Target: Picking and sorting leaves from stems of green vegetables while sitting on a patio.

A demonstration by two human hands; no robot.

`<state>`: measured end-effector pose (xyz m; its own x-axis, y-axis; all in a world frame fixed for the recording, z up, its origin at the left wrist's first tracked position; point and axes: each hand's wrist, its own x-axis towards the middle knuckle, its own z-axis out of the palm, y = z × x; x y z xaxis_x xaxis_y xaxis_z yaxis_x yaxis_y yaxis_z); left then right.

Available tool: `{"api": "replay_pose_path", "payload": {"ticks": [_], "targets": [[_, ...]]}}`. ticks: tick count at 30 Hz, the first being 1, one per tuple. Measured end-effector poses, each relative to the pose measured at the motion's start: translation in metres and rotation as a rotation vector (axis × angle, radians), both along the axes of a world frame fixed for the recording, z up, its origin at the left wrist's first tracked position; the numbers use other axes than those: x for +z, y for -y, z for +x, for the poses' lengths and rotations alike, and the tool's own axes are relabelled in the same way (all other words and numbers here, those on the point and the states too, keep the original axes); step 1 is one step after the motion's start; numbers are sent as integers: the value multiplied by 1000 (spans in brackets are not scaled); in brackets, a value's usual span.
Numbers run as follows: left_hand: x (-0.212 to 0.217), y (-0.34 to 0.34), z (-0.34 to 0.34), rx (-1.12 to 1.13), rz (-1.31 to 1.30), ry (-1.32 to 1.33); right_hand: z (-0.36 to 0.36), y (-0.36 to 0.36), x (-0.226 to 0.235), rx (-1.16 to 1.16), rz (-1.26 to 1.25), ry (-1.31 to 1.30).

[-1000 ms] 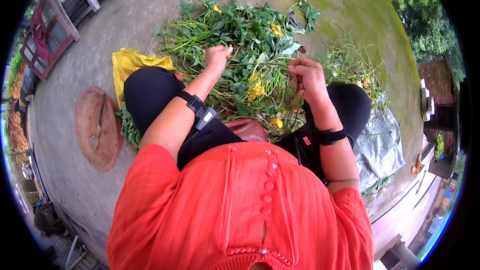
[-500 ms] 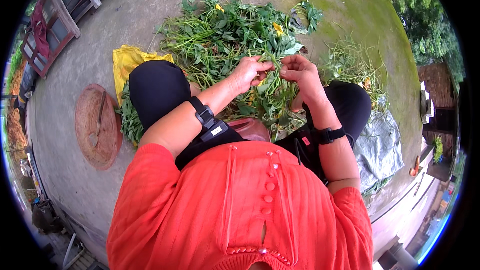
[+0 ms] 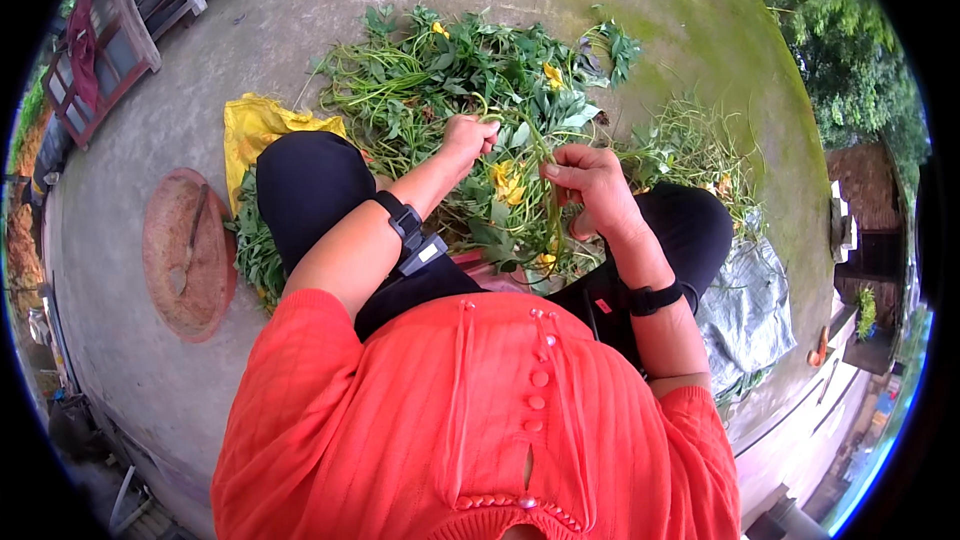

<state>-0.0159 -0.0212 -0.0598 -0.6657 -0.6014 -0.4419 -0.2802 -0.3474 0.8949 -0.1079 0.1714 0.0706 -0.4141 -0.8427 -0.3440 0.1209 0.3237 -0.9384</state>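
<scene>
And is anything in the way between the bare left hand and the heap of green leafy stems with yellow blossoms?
Nothing visible: the left hand is over the heap; the right hand, pinching long green stems, is to one side.

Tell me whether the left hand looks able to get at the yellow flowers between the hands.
Likely yes: the yellow flowers lie on the greens close to the left hand, seemingly uncovered, with the right hand on their other side.

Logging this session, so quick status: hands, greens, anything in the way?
Left hand closed above greens, contents hidden. Right hand pinching a stem. Greens heaped loosely, yellow flowers among them. Nothing visibly blocking either hand.
</scene>
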Motion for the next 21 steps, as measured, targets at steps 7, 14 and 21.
{"api": "replay_pose_path", "payload": {"ticks": [7, 14, 21], "targets": [[57, -47, 5, -224, 397, -286, 2, 9, -10, -132, 35, -105], [57, -35, 4, -335, 91, -213, -3, 13, -39, -209, -31, -66], [61, -36, 10, -342, 208, -81, -19, 6, -29, -306, -41, 73]]}}
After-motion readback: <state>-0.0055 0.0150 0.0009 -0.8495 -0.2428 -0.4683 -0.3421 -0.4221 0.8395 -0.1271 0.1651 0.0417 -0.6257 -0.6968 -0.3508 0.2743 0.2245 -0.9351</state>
